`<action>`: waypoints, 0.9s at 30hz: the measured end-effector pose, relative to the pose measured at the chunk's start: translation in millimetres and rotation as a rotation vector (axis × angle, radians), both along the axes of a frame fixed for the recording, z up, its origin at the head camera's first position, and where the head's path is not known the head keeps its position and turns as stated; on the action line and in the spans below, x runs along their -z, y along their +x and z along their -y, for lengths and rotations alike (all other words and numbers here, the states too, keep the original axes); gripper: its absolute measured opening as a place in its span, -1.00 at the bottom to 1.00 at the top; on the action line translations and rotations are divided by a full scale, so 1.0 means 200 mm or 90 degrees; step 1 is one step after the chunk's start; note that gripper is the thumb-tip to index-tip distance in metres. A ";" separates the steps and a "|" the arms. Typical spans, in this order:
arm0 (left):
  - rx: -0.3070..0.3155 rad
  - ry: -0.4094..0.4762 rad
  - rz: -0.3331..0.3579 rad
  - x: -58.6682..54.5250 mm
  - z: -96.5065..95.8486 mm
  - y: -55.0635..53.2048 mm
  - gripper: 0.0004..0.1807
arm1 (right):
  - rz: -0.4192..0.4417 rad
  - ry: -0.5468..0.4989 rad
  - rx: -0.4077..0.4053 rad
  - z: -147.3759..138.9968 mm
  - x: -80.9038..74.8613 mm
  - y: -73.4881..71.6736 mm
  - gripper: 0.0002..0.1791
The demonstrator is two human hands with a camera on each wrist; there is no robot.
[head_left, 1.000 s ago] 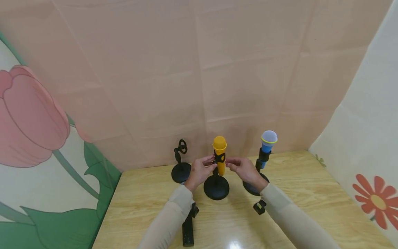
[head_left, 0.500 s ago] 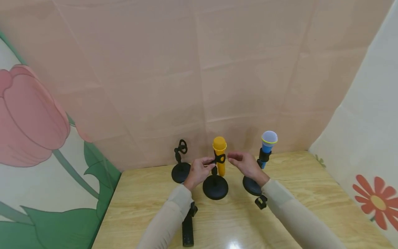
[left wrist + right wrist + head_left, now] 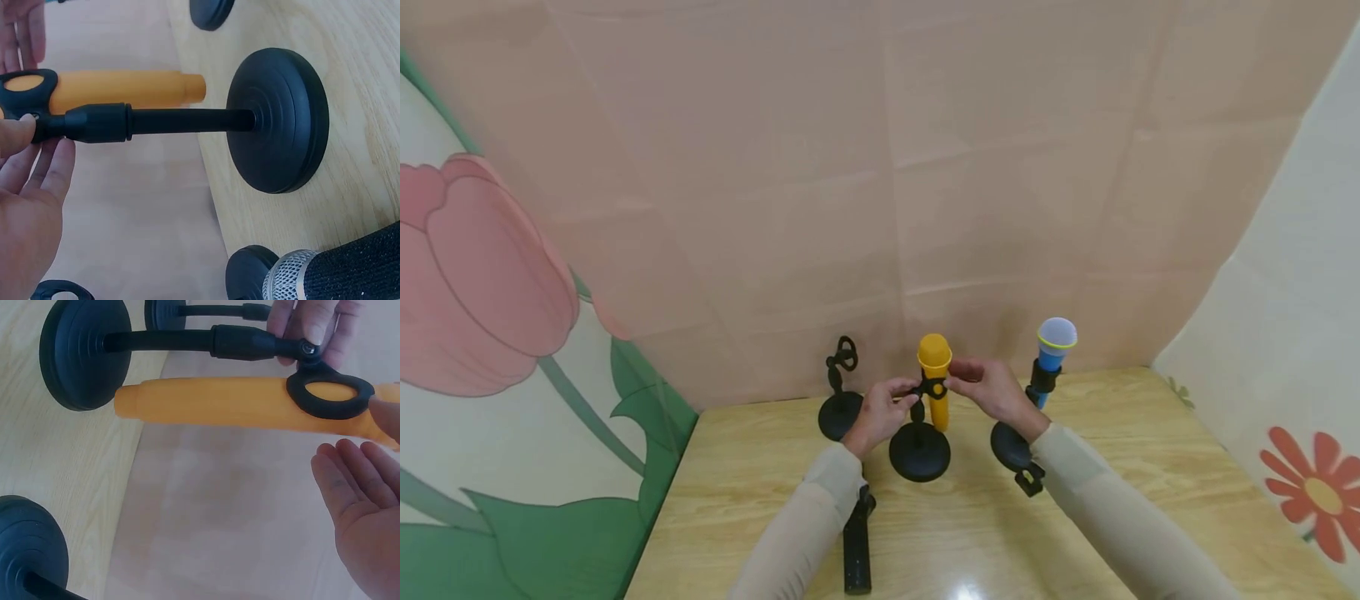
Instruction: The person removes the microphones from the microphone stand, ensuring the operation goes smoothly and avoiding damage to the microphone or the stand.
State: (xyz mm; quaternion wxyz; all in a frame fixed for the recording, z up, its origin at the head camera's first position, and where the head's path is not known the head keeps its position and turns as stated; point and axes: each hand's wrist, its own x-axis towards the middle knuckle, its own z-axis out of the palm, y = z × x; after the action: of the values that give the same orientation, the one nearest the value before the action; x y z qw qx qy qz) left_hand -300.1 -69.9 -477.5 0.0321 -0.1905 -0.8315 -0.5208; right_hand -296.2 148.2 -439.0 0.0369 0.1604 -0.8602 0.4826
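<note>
A yellow microphone (image 3: 935,358) stands upright at the middle stand, whose round black base (image 3: 920,452) rests on the table. The stand's black clip (image 3: 330,392) lies across the microphone's body. My left hand (image 3: 880,412) pinches the joint below the clip between thumb and fingers. On the other side my right hand (image 3: 992,390) has its thumb at the clip and the microphone's upper part, with the other fingers (image 3: 359,481) extended and apart from the handle. The right wrist view cuts off part of that thumb and the microphone's head.
To the right, a blue and white microphone (image 3: 1056,343) sits in another stand. A stand with a bare clip (image 3: 846,354) is at the back left. A black microphone (image 3: 857,554) with a silver mesh head (image 3: 289,275) lies near my left forearm. A papered wall rises behind.
My right hand drew back slightly from the microphone, then came in against it again. The clip has turned a little at the joint. My left hand keeps its pinch.
</note>
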 end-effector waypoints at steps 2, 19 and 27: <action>0.004 -0.006 0.003 0.00 0.00 0.00 -0.75 | -0.004 -0.003 -0.010 0.00 0.00 -0.01 -0.56; 0.000 0.008 0.022 0.00 0.01 -0.01 -0.78 | 0.010 -0.057 -0.036 0.05 -0.02 -0.02 -0.52; -0.030 0.002 0.040 -0.01 0.01 -0.02 -0.80 | -0.006 -0.075 -0.034 0.09 -0.03 -0.03 -0.44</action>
State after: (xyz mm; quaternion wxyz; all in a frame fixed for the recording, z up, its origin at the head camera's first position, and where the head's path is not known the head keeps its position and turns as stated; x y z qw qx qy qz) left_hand -303.1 -71.6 -475.2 0.0185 -0.1545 -0.8354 -0.5271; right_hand -301.4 130.7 -432.5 0.0372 0.1832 -0.8253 0.5328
